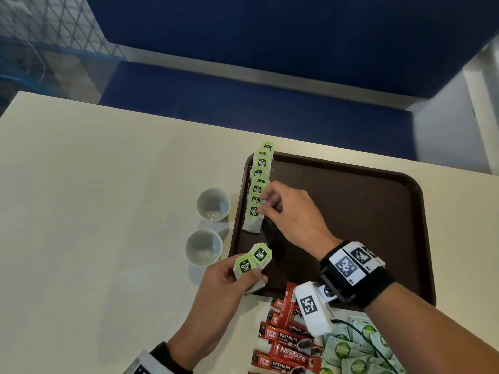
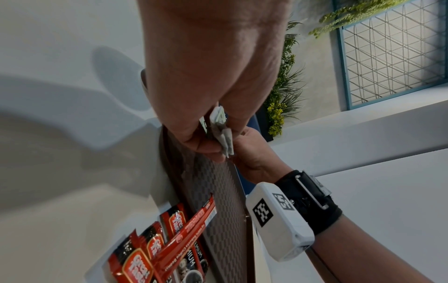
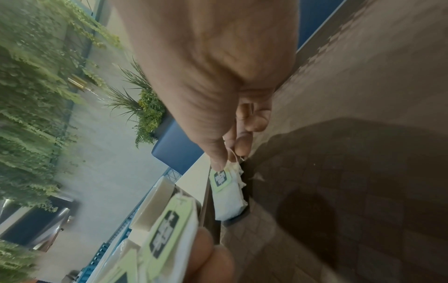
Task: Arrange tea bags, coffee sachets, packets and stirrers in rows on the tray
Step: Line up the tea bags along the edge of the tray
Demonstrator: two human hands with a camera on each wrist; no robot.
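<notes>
Cream table, brown tray: right hand pinching nearest tea bag into row, left hand gripping spare tea bags; next, probably release, take another.

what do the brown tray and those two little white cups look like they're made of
Brown tray: probably moulded plastic, matte, with a fine textured grid on its floor and rounded corners. Two white cups: likely glazed ceramic, going by their smooth, faintly shiny insides.

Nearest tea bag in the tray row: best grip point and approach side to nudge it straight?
Pinch the nearest tea bag at its green tag end, from above on the tray's open inner side. The bag lies flat against the left rim, overlapped by the row behind, so only that side is free. The right hand already pinches there.
</notes>
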